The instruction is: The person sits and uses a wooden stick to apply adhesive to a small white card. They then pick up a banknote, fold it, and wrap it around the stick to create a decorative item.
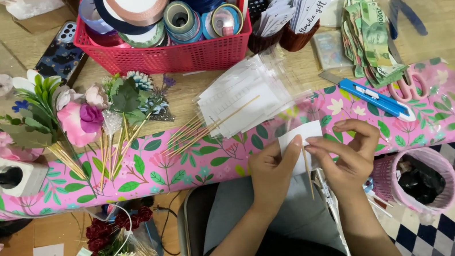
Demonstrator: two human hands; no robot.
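I hold a small white card (300, 136) in front of me, just below the near edge of the pink floral wrapping paper (185, 159) that runs across the table. My left hand (272, 170) is mostly closed, its thumb and fingers pinched on the card's left side. My right hand (348, 156) is curled loosely, fingertips pressed against the card's right side, and a thin wooden skewer (308, 176) hangs down from behind the card between my two hands; I cannot tell which fingers actually grip it. On the wrapping paper, above my left hand, lies a bundle of more skewers (193, 135) beneath a stack of clear sleeves with white cards (241, 97). At the paper's left end rest artificial flowers on sticks (81, 117), pink, purple and white with green leaves. Towards its right end lies a blue box cutter (377, 98) with pink scissors (407, 87) beside it. Beyond the paper's far edge stands a red basket of ribbon rolls (166, 54), and to the right of that a pile of green banknotes (372, 35). Below the paper's right end, beside my right hand, sits a pink bin (444, 173) lined with a black bag.
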